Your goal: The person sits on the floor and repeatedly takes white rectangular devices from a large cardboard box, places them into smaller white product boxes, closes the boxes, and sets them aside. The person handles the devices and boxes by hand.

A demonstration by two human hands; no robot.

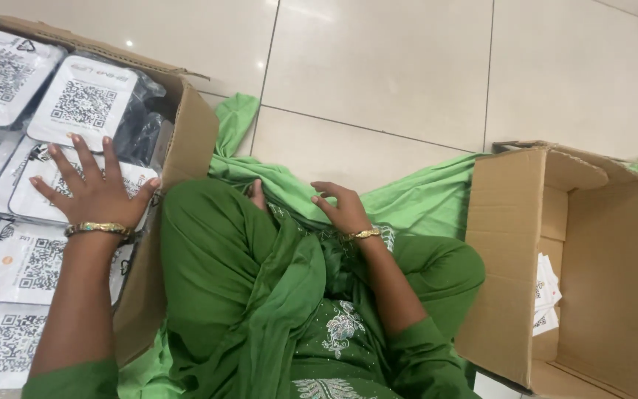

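Observation:
My left hand (96,189) lies flat with fingers spread on a white-labelled plastic packet (46,193) inside the cardboard box on the left (195,137). Several similar packets with square code labels fill that box; one at the back (88,100) is wrapped around something dark. My right hand (342,208) rests loosely over my lap on green cloth (275,193), fingers curled and apart, holding nothing. Both wrists carry gold bangles. My crossed legs in green fabric sit between the two boxes.
A second cardboard box (511,258) stands open at the right, holding a few white packets (546,292) near its bottom. Green cloth spreads across the pale tiled floor (378,66) behind my knees and past the right box.

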